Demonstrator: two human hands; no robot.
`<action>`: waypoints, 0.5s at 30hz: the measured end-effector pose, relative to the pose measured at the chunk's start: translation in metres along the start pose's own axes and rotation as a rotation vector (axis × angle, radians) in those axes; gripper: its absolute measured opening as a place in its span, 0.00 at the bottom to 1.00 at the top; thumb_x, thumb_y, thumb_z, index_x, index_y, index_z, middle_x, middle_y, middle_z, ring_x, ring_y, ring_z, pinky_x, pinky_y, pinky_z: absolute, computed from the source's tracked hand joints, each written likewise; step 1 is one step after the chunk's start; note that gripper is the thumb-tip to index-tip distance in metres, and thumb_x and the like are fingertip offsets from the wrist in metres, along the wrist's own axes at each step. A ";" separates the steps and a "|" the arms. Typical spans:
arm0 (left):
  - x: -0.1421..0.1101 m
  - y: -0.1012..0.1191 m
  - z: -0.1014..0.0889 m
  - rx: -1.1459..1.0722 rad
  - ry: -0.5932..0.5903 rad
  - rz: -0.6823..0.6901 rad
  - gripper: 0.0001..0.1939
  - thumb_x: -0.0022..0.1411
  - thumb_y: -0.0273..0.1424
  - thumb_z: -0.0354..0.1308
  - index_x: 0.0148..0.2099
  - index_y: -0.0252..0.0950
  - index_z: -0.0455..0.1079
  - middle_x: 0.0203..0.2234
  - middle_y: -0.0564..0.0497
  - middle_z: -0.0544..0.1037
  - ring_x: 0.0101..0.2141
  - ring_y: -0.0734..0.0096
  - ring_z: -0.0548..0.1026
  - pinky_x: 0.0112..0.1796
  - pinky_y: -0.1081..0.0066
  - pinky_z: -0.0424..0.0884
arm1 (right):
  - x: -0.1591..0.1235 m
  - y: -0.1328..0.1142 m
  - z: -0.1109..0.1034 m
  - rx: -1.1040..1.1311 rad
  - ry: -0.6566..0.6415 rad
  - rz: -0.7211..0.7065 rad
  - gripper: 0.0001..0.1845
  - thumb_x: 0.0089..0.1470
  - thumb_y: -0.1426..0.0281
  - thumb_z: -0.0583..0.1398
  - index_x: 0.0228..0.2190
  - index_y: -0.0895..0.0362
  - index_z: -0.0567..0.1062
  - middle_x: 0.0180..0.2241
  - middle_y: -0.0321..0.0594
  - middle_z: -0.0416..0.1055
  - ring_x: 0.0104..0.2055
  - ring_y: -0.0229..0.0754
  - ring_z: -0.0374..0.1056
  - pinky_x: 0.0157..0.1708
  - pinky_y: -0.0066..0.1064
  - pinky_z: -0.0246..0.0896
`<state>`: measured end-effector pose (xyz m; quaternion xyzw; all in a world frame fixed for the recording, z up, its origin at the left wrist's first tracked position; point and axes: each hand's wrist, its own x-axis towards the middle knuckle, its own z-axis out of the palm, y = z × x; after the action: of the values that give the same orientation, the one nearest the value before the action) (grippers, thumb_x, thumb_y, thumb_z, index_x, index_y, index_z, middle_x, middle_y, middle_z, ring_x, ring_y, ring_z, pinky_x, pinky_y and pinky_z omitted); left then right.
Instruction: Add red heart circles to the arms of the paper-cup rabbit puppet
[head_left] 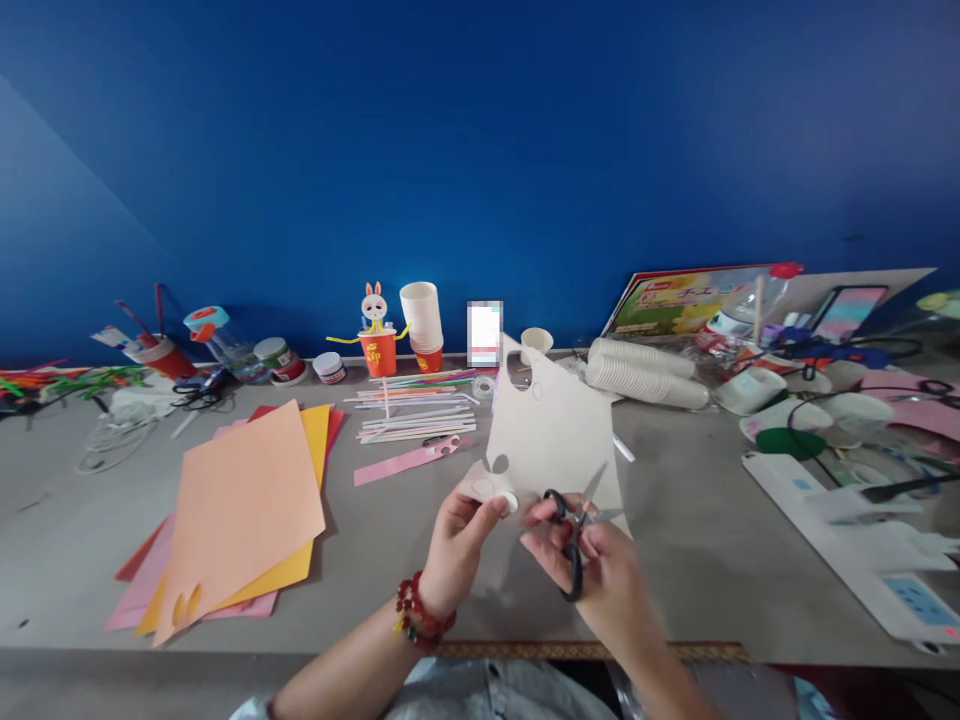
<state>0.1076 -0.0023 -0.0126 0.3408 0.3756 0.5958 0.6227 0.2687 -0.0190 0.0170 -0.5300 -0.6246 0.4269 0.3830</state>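
Grey table beneath scissors, blue wall behind

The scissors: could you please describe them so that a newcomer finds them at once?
Below the blue wall, find the grey table and, near its front edge, the right hand. It holds the scissors, seen against the white sheet. Unlike that pale paper, they have black loops and spread metal blades.

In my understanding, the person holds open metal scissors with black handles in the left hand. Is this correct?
Not the left hand: the head view shows the open metal scissors with black handles in the right hand.
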 end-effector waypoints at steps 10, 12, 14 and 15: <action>0.005 0.017 -0.011 -0.060 0.038 -0.104 0.16 0.50 0.38 0.72 0.37 0.35 0.76 0.33 0.51 0.80 0.34 0.72 0.74 0.40 0.71 0.71 | -0.022 -0.001 -0.014 0.193 -0.435 0.399 0.25 0.43 0.52 0.69 0.21 0.55 0.64 0.19 0.31 0.64 0.21 0.36 0.63 0.23 0.27 0.58; 0.006 0.017 -0.012 -0.057 0.032 -0.110 0.15 0.51 0.37 0.72 0.37 0.35 0.76 0.33 0.51 0.80 0.34 0.73 0.74 0.40 0.72 0.70 | -0.021 0.002 -0.011 0.236 -0.458 0.407 0.26 0.43 0.51 0.69 0.20 0.54 0.62 0.18 0.29 0.62 0.19 0.33 0.60 0.21 0.25 0.53; 0.007 0.019 -0.012 -0.058 0.023 -0.127 0.14 0.51 0.36 0.71 0.38 0.35 0.77 0.33 0.51 0.81 0.34 0.74 0.74 0.40 0.72 0.70 | -0.018 0.004 -0.010 0.257 -0.494 0.403 0.27 0.45 0.50 0.68 0.20 0.54 0.60 0.17 0.29 0.61 0.17 0.31 0.57 0.19 0.25 0.47; 0.007 0.020 -0.013 -0.060 0.017 -0.143 0.14 0.52 0.36 0.71 0.39 0.35 0.77 0.34 0.51 0.81 0.34 0.74 0.74 0.40 0.73 0.69 | -0.018 0.005 -0.011 0.264 -0.518 0.404 0.28 0.45 0.50 0.67 0.19 0.54 0.60 0.16 0.29 0.61 0.17 0.31 0.56 0.18 0.24 0.45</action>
<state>0.0866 0.0055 -0.0015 0.2894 0.3861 0.5638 0.6703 0.2828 -0.0346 0.0155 -0.4628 -0.5232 0.6914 0.1847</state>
